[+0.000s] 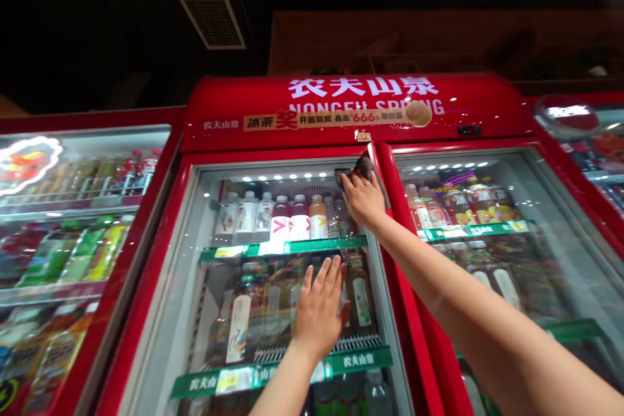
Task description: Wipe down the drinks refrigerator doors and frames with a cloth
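Note:
A red drinks fridge point(219, 94) with two glass doors fills the middle of the view. My right hand point(366, 200) reaches up to the top right corner of the left glass door point(207, 198). It presses a dark grey cloth point(363, 166) against the glass and the edge of the red frame; part of the cloth is hidden under the fingers. Lower down, my left hand point(318, 315) lies with fingers stretched out at the same pane, holding nothing. Behind the glass stand white-capped bottles point(299, 218) on the upper shelf, and darker bottles point(238, 318) below.
The right door point(560, 240) of the fridge shows more bottles behind its glass. Further red-framed fridges flank it, one at the left point(178, 136) and one at the right point(536, 114). A vent point(212, 21) is set in the dark ceiling.

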Demonstrator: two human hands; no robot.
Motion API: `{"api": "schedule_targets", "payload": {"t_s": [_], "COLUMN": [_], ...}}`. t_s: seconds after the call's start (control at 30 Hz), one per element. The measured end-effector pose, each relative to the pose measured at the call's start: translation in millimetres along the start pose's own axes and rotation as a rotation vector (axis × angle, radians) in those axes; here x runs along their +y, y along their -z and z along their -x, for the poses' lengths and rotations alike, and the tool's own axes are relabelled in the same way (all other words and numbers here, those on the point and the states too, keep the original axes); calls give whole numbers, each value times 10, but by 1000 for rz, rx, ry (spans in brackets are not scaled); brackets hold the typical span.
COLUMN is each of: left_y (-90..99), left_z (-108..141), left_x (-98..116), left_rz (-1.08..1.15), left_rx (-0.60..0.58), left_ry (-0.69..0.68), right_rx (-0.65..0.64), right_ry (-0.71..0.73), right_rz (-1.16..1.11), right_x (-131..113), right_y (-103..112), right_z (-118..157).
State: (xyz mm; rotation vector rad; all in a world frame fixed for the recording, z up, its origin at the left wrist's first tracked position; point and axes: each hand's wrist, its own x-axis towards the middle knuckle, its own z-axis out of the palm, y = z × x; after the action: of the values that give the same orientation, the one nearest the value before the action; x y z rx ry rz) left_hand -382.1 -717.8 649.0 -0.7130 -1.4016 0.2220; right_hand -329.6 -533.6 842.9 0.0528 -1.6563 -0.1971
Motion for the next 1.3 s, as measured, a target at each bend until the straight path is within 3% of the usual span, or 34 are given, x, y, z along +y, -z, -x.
{"api": "schedule_targets", "payload": {"t_s": [0.07, 0.13, 0.23, 0.3, 0.37, 0.43, 0.5, 0.57, 0.67, 0.73, 0.8, 0.87, 0.93, 1.0, 1.07, 1.17, 1.23, 1.3], "left_y": [2, 16, 50, 71, 77, 67, 53, 55, 128, 229, 359, 495, 615, 699, 739, 728, 707, 702], "left_z": [3, -3, -17, -18, -5, 23, 68, 129, 251, 345, 441, 530, 609, 682, 756, 878, 969, 1066], "left_x": [7, 19, 38, 44, 47, 52, 59, 55, -37, -194, -426, -709, -1004, -1275, -1495, -1717, -1819, -1924], "left_rz": [27, 62, 77, 55, 24, -4, -25, -39, -21, -3, -6, -28, -54, -74, -85, -83, -80, -77], "left_rx": [-20, -43, -54, -47, -44, -44, -40, -37, -34, -35, -44, -58, -65, -61, -56, -81, -111, -140], "left_ry": [-3, 6, 28, 26, 10, -6, 4, 40, -8, -113, -182, -194, -178, -132, -68, 21, 78, 112], "right_rx": [-5, -45, -99, -89, -43, -1, 10, -12, -71, -84, -47, 9, 47, 67, 91, 116, 94, 40], "right_ry": [8, 114, 273, 273, 166, 24, -29, 78, 399, 539, 506, 294, 16, -201, -307, -223, -25, 217], "right_rz": [-62, -117, -146, -142, -147, -172, -208, -235, -230, -189, -125, -72, -53, -68, -102, -168, -220, -264], "right_x": [-211, -315, -218, -98, -72, -188, -388, -560, -577, -428, -249, -161, -239, -484, -827, -1310, -1487, -1503], "right_y": [-76, -107, -72, -66, -106, -161, -191, -179, -98, -47, -46, -112, -213, -298, -339, -336, -312, -280], "right_z": [182, 510, 894, 896, 712, 480, 351, 390, 663, 839, 911, 854, 686, 464, 266, 170, 274, 458]}}
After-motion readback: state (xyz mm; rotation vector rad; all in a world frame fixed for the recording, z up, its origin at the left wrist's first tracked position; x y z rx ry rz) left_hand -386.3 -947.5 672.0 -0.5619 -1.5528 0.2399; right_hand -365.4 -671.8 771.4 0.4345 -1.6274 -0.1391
